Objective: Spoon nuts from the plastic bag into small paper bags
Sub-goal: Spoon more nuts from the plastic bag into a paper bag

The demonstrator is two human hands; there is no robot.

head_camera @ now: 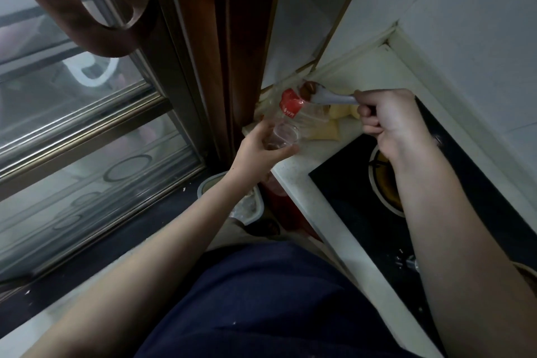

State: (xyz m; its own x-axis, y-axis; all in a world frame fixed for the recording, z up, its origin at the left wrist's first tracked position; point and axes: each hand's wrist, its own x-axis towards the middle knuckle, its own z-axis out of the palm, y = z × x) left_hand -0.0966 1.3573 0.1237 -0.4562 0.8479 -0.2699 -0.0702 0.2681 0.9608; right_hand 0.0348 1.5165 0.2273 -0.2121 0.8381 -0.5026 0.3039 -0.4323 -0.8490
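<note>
Holding brown nuts (308, 88) in its bowl, a white spoon (331, 98) sits over the mouth of the clear plastic bag (293, 112) with the red label, at the far corner of the white counter (296, 177). Right hand (389, 116): fingers curled in a fist round the spoon handle. Left hand (261, 148): fingers and thumb wrapped round a small clear cup (283, 136), just below the bag. Pale yellow packets (343, 113) lie behind the bag. Black hob (348, 183) beside, under the right forearm.
</note>
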